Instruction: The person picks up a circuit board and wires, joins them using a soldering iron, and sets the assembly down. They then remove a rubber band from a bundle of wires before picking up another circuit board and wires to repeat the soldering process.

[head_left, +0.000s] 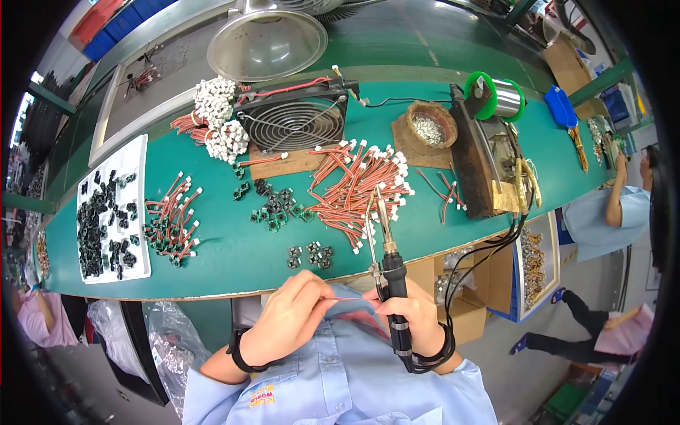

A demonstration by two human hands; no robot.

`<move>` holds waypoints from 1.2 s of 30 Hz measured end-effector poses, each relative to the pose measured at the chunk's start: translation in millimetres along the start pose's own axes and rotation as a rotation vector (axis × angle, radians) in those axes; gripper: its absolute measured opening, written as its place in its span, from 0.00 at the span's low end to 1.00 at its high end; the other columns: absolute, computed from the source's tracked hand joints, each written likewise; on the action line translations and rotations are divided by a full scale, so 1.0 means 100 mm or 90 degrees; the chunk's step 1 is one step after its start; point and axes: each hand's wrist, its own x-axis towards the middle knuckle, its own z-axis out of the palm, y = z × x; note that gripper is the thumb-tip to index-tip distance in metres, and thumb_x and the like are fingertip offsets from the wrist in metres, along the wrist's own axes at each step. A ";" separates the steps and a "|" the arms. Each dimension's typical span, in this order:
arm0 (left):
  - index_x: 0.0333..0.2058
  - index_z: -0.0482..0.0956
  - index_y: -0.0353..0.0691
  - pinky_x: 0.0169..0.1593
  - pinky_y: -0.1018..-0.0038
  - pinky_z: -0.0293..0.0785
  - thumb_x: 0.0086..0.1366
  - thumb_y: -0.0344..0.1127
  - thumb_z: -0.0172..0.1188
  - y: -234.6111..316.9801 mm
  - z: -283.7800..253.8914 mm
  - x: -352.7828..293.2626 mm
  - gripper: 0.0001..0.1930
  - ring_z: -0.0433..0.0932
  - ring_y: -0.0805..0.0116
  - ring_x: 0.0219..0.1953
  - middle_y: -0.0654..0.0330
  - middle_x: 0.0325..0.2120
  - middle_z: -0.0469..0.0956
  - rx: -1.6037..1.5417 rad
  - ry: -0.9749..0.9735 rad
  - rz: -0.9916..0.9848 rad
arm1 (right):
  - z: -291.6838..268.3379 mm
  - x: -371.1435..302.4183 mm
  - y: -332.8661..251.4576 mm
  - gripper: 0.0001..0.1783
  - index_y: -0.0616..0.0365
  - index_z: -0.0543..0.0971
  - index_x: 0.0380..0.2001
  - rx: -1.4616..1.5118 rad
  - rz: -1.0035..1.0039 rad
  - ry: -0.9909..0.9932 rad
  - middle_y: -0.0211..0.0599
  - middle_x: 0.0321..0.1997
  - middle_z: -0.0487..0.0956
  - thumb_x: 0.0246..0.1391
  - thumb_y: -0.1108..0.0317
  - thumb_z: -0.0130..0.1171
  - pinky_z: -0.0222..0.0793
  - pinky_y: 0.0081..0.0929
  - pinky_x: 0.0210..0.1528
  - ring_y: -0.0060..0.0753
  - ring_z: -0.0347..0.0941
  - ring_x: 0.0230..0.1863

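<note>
My right hand [414, 319] is wrapped round a black-handled soldering iron [394, 276], its metal tip pointing up over the table edge, with a thin tube fixed alongside. Between my hands, in front of my chest, runs a short red wire [347, 299]. My left hand [294, 312] pinches the wire's left end; its right end meets the fingers of my right hand. Just beyond the iron's tip lies a heap of red-and-black wire leads [354, 188] with white connectors. Small dark green circuit parts [275, 207] sit left of that heap, and a few more [319, 255] near the edge.
Farther back stand a black fan [294, 120], bundled white connectors [216, 103], a round bowl [428, 126], a solder spool [506, 99] and an iron stand [489, 170]. At left are wired parts [170, 223] and a white tray [138, 234]. Cables trail right. Co-workers [609, 219] are nearby.
</note>
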 end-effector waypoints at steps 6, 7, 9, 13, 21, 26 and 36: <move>0.31 0.67 0.35 0.31 0.67 0.67 0.50 0.19 0.57 0.07 0.07 0.08 0.10 0.69 0.57 0.26 0.56 0.25 0.69 0.061 0.007 0.119 | -0.03 0.03 -0.04 0.22 0.55 0.65 0.34 -0.008 0.005 -0.021 0.43 0.27 0.76 0.37 0.85 0.63 0.68 0.23 0.26 0.34 0.72 0.24; 0.31 0.67 0.35 0.31 0.67 0.66 0.50 0.19 0.57 0.08 0.08 0.08 0.10 0.68 0.56 0.26 0.56 0.25 0.69 0.037 0.001 0.107 | -0.02 0.03 -0.04 0.22 0.55 0.65 0.34 -0.008 0.008 -0.019 0.43 0.27 0.76 0.37 0.85 0.63 0.68 0.23 0.26 0.34 0.72 0.24; 0.31 0.66 0.35 0.31 0.67 0.65 0.50 0.19 0.57 0.10 0.11 0.07 0.11 0.68 0.56 0.26 0.55 0.25 0.69 -0.009 -0.011 0.083 | 0.02 0.03 -0.05 0.21 0.55 0.68 0.34 0.005 0.009 0.018 0.37 0.27 0.76 0.36 0.83 0.62 0.67 0.23 0.27 0.32 0.71 0.24; 0.31 0.66 0.35 0.32 0.67 0.65 0.50 0.18 0.57 0.19 0.18 0.07 0.11 0.68 0.56 0.26 0.56 0.25 0.69 -0.052 0.000 0.040 | 0.08 0.05 -0.04 0.21 0.56 0.69 0.35 0.043 0.010 0.047 0.35 0.28 0.76 0.35 0.82 0.61 0.66 0.23 0.27 0.30 0.70 0.23; 0.30 0.69 0.36 0.35 0.70 0.64 0.46 0.21 0.59 0.15 0.05 0.07 0.11 0.70 0.64 0.26 0.58 0.26 0.70 0.124 -0.059 0.187 | -0.06 -0.03 -0.04 0.21 0.56 0.70 0.37 0.018 0.005 -0.082 0.35 0.23 0.70 0.34 0.81 0.58 0.61 0.26 0.22 0.33 0.64 0.21; 0.29 0.71 0.37 0.37 0.71 0.62 0.45 0.27 0.57 0.19 0.00 -0.01 0.09 0.69 0.67 0.24 0.61 0.25 0.69 0.274 -0.143 0.240 | -0.11 -0.06 -0.10 0.21 0.56 0.70 0.38 -0.059 -0.018 -0.178 0.35 0.20 0.63 0.34 0.79 0.57 0.59 0.28 0.20 0.36 0.61 0.21; 0.29 0.73 0.38 0.44 0.69 0.65 0.47 0.27 0.56 0.15 -0.03 -0.02 0.08 0.70 0.68 0.27 0.61 0.25 0.69 0.238 -0.179 0.270 | -0.19 -0.07 -0.14 0.22 0.55 0.70 0.38 -0.058 -0.004 -0.211 0.34 0.21 0.66 0.34 0.79 0.57 0.60 0.28 0.21 0.35 0.63 0.21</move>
